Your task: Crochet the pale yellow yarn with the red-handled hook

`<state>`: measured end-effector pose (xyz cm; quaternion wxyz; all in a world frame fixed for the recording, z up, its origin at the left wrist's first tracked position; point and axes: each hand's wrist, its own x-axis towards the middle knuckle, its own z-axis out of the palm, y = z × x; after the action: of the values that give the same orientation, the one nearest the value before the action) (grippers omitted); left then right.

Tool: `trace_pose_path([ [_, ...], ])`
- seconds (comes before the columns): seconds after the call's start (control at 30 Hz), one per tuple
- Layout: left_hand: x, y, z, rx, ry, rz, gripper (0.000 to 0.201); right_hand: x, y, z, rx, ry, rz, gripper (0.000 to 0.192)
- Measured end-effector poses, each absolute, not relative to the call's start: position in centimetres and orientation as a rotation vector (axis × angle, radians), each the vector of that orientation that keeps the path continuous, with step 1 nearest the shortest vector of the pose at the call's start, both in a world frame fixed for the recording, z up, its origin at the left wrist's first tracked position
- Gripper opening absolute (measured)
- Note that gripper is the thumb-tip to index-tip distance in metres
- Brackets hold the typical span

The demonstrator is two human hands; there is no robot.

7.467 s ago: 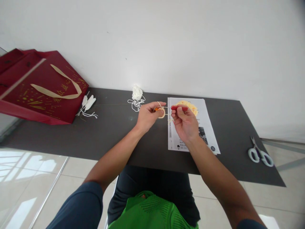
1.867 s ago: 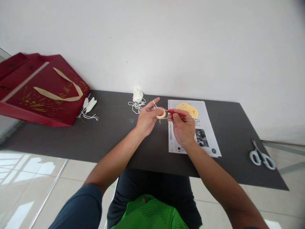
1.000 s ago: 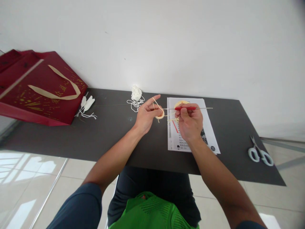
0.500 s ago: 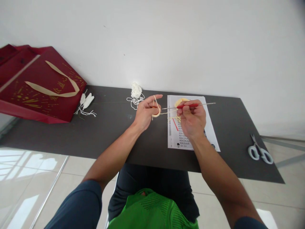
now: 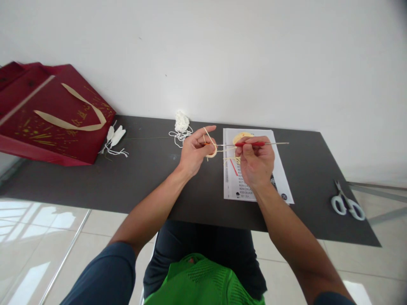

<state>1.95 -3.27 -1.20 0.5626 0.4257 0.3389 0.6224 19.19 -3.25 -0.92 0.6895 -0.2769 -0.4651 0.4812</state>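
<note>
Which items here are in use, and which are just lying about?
In use: left hand holding cream crochet piece; right hand holding red-handled hook; pattern sheet.
Lying about: scissors, red gift bag, white yarn, white pieces.

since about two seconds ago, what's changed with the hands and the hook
The right hand has turned the crochet hook from slanting to level, its bare metal end now pointing right past the printed sheet. The left hand keeps pinching the small cream ring, yarn over its raised forefinger. The scissors, yarn ball and red bag lie as before.
</note>
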Motion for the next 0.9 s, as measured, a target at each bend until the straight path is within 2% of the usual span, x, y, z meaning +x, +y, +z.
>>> trace_pose_path([
  [0.9,2.44,-4.11,-0.4,1.183,0.972,1.571,0.045,18.95,-3.75,-1.56,-0.613,-1.162,0.965,0.015],
])
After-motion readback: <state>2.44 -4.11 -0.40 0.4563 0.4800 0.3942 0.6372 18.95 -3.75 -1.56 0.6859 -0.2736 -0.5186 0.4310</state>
